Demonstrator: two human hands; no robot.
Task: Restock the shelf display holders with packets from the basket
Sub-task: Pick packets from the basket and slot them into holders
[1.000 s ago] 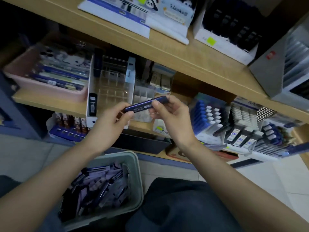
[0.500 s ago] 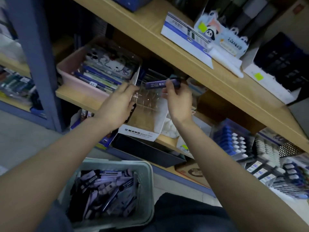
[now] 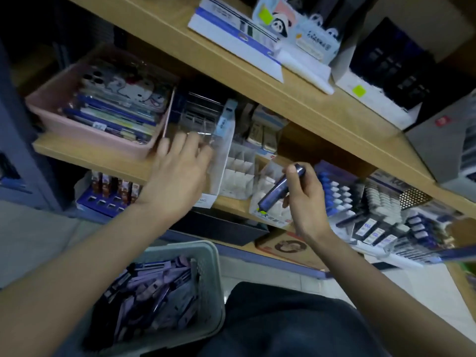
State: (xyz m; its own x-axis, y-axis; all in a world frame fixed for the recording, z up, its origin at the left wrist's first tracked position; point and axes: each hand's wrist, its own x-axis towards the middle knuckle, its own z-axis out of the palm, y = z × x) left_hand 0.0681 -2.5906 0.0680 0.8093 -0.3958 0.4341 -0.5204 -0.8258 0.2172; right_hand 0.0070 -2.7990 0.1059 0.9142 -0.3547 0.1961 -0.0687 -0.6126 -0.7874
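The left hand (image 3: 177, 173) pressed straight fingers on the clear holder (image 3: 206, 124), likely steadying it; the right hand (image 3: 306, 199) gripped a packet (image 3: 278, 189).

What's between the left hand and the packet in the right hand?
Head view: a white divided holder on the shelf sits between the left hand and the packet that the right hand grips, right beside the clear holder.

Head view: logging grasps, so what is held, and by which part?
The right hand pinches the dark blue packet near its upper end; the left hand touches the clear display holder.
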